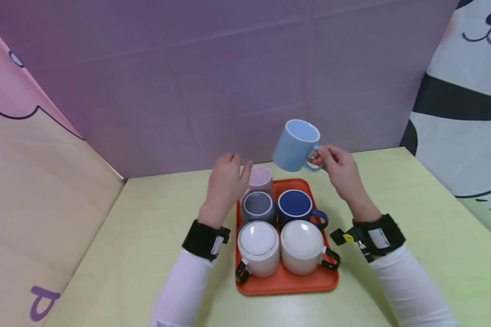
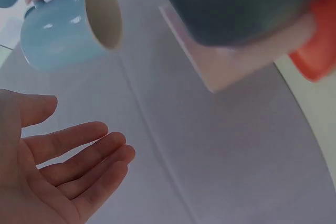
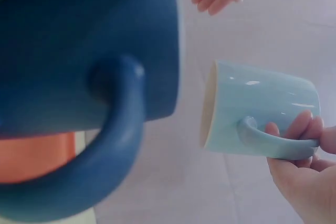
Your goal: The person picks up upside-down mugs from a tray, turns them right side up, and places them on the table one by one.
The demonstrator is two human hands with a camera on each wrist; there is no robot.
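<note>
My right hand (image 1: 331, 161) grips the handle of a light blue mug (image 1: 294, 145) and holds it tilted in the air above the far end of an orange tray (image 1: 286, 284). The same light blue mug (image 3: 262, 111) fills the right wrist view, fingers (image 3: 304, 129) curled round its handle. My left hand (image 1: 227, 179) hovers open just left of a pink mug (image 1: 261, 178) on the tray, holding nothing. In the left wrist view the open left hand (image 2: 58, 171) shows below the light blue mug (image 2: 68, 24).
On the tray stand a grey mug (image 1: 258, 206), a dark blue mug (image 1: 296, 206) and two white mugs (image 1: 258, 247) (image 1: 303, 245) with black handles. The tray sits on a yellow-green table (image 1: 413, 218). A purple wall (image 1: 229, 68) closes the back.
</note>
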